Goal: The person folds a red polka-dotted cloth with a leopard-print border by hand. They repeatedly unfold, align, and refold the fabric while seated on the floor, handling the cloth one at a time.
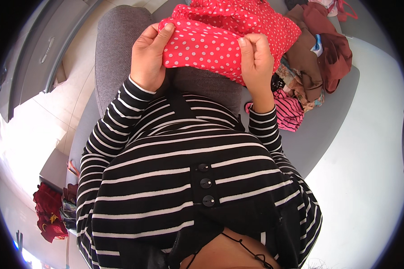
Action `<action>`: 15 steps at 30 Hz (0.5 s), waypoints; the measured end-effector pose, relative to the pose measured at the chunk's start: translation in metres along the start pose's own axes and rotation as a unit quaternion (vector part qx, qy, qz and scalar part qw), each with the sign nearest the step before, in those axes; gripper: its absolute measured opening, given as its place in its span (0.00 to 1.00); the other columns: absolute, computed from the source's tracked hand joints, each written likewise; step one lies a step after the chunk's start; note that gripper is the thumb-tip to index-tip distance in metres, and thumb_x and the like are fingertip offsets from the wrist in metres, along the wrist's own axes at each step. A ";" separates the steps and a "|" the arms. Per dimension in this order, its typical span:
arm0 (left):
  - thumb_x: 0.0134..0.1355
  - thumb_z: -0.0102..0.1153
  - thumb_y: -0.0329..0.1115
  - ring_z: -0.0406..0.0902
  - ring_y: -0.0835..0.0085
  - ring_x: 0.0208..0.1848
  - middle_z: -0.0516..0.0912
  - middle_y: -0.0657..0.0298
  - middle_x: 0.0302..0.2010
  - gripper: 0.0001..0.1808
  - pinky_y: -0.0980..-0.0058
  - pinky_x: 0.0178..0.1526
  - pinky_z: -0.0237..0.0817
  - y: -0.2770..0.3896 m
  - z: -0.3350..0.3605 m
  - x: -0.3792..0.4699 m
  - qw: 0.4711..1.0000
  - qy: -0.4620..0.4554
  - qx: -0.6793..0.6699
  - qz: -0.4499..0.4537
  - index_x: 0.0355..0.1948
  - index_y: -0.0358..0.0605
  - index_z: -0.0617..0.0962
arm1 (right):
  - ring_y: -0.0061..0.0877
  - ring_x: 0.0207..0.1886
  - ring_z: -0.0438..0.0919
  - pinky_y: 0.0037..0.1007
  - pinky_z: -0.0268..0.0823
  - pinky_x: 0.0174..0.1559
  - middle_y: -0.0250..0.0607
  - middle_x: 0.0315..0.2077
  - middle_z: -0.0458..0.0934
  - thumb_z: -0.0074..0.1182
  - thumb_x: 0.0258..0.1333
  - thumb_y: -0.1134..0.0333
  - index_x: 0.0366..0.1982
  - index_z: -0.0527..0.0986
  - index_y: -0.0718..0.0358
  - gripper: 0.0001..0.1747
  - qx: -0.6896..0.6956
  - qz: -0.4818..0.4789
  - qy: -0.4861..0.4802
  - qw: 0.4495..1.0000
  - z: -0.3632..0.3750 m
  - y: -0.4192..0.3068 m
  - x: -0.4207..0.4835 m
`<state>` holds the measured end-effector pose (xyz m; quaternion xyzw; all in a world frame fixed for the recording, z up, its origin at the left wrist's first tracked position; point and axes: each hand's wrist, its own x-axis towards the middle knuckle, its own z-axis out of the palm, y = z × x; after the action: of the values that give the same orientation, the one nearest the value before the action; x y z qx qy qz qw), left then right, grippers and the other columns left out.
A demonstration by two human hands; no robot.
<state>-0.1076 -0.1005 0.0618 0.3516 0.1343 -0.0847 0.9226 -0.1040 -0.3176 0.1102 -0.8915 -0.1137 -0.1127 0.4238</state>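
Observation:
A red garment with white polka dots (202, 47) stretches between my two hands above my lap. My left hand (149, 55) pinches its left end, thumb on top of the cloth. At the other side, my right hand (257, 60) grips a fold between thumb and bent fingers. The rest of the dotted cloth spreads bunched beyond my hands, over my knees, and part of it runs past the top of the view. My grey trouser leg (116, 50) shows to the left of the cloth.
Close by on the right lies a heap of clothes on a grey padded seat (323, 134), with a brown garment (304, 57) and a pink striped garment (288, 112). A grey drawer unit (43, 50) stands at left on a tiled floor. Dark red clothes (50, 212) hang at lower left.

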 end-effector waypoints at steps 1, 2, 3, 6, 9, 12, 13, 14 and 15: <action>0.68 0.54 0.33 0.80 0.80 0.37 0.83 0.63 0.37 0.09 0.81 0.43 0.73 0.000 -0.001 -0.001 1.000 0.007 -0.003 0.010 0.42 0.38 0.77 | 0.17 0.22 0.72 0.23 0.65 0.26 0.38 0.20 0.74 0.54 0.64 0.69 0.35 0.71 0.64 0.07 -0.001 -0.001 -0.007 1.000 0.000 -0.002 -0.002; 0.68 0.53 0.33 0.80 0.80 0.37 0.83 0.63 0.37 0.08 0.81 0.43 0.72 -0.001 -0.002 -0.003 1.000 0.010 -0.016 0.017 0.42 0.38 0.77 | 0.19 0.22 0.74 0.23 0.65 0.26 0.38 0.20 0.74 0.54 0.64 0.69 0.35 0.71 0.64 0.07 0.002 0.001 -0.019 1.000 -0.001 -0.003 -0.003; 0.68 0.53 0.33 0.80 0.80 0.37 0.83 0.63 0.37 0.08 0.81 0.43 0.72 -0.001 -0.004 -0.005 1.000 0.019 -0.009 0.021 0.42 0.38 0.77 | 0.20 0.22 0.75 0.24 0.66 0.26 0.39 0.21 0.75 0.54 0.64 0.69 0.35 0.71 0.64 0.06 0.005 0.004 -0.032 0.999 -0.002 -0.005 -0.005; 0.69 0.53 0.34 0.80 0.80 0.35 0.83 0.64 0.36 0.09 0.82 0.41 0.72 0.001 -0.013 -0.012 0.999 0.035 -0.006 0.028 0.41 0.39 0.77 | 0.26 0.23 0.77 0.26 0.67 0.27 0.41 0.22 0.76 0.54 0.63 0.68 0.36 0.71 0.63 0.06 0.016 0.006 -0.099 0.995 -0.001 -0.010 -0.011; 0.69 0.52 0.35 0.80 0.80 0.35 0.83 0.64 0.36 0.10 0.82 0.41 0.72 0.007 -0.024 -0.022 0.999 0.049 0.004 -0.003 0.41 0.39 0.77 | 0.31 0.24 0.77 0.28 0.66 0.28 0.42 0.24 0.75 0.54 0.63 0.67 0.35 0.72 0.62 0.06 0.017 0.059 -0.211 0.976 -0.001 -0.017 -0.019; 0.70 0.52 0.36 0.80 0.80 0.35 0.83 0.63 0.36 0.10 0.82 0.40 0.72 0.008 -0.029 -0.029 0.998 0.052 0.008 -0.025 0.41 0.39 0.77 | 0.26 0.23 0.73 0.25 0.65 0.29 0.41 0.25 0.73 0.54 0.63 0.67 0.35 0.73 0.63 0.06 0.007 0.100 -0.297 0.949 0.000 -0.022 -0.022; 0.70 0.52 0.36 0.80 0.80 0.34 0.83 0.63 0.36 0.10 0.83 0.40 0.72 0.009 -0.029 -0.031 0.997 0.062 0.008 -0.040 0.41 0.39 0.77 | 0.26 0.24 0.73 0.24 0.64 0.29 0.41 0.24 0.73 0.54 0.63 0.67 0.35 0.73 0.63 0.06 0.007 0.107 -0.299 0.948 -0.001 -0.022 -0.022; 0.70 0.52 0.37 0.80 0.81 0.33 0.83 0.63 0.35 0.11 0.84 0.39 0.72 0.010 -0.029 -0.033 0.998 0.058 0.021 -0.034 0.41 0.39 0.77 | 0.25 0.24 0.73 0.24 0.64 0.29 0.41 0.24 0.73 0.54 0.63 0.67 0.35 0.73 0.63 0.06 0.008 0.109 -0.301 0.947 -0.001 -0.023 -0.021; 0.70 0.52 0.37 0.79 0.81 0.33 0.83 0.64 0.35 0.11 0.84 0.39 0.71 0.011 -0.029 -0.034 0.998 0.053 0.040 -0.020 0.41 0.38 0.77 | 0.24 0.24 0.73 0.23 0.64 0.29 0.40 0.24 0.73 0.54 0.63 0.67 0.35 0.72 0.63 0.06 0.011 0.105 -0.300 0.948 -0.001 -0.023 -0.020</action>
<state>-0.1425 -0.0714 0.0583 0.3894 0.1868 -0.0895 0.8975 -0.1298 -0.3064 0.1219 -0.8861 -0.1430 0.2063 0.3897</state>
